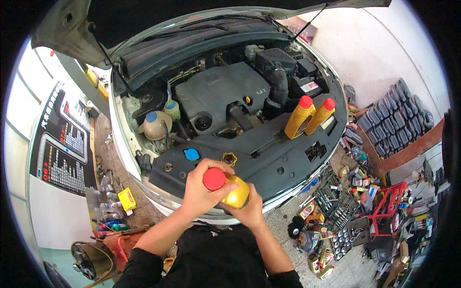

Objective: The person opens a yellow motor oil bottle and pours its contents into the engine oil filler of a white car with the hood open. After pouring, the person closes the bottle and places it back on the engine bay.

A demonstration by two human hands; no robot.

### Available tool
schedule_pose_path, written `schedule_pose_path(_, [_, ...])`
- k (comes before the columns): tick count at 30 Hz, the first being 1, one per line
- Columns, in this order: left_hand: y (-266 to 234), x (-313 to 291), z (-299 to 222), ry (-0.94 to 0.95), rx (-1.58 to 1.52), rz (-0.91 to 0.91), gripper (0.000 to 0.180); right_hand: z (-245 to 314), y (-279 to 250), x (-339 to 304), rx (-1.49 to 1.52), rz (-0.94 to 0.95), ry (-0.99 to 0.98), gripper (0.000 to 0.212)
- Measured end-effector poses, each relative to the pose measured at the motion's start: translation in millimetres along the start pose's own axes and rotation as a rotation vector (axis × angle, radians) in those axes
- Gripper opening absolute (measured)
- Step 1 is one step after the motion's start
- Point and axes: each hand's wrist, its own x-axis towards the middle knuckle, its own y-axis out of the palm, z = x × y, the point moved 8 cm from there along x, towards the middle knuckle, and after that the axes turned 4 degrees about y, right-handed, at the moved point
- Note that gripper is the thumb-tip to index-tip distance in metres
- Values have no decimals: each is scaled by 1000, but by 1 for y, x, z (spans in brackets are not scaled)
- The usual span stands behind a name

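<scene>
Both my hands hold a yellow motor oil bottle (237,192) with a red cap (214,178) in front of the car's open engine bay. My left hand (196,191) is wrapped about the cap end. From the other side, my right hand (250,211) grips the body of the bottle, its fingers partly hidden. Just beyond my hands, a yellowish filler cap (229,159) lies on the black front cover (269,161), near a blue reservoir cap (191,154). Farther back, the engine cover (221,89) has a dark round opening (203,122).
Two more yellow oil bottles (300,117) with red caps stand on the front cover at right. A raised hood (158,12) hangs overhead. Tools (336,201) and a red rack (388,211) crowd the floor at right; a wheeled orange machine (120,245) stands lower left.
</scene>
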Motion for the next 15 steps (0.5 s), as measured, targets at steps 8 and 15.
schedule_pose_path(8, [5, 6, -19, 184, -111, 579, 25, 11, 15, -16, 364, 370, 79, 79])
schedule_pose_path(15, [-4, 14, 13, 4, -103, 370, 31, -1, 0, -9, 94, 123, 152, 75])
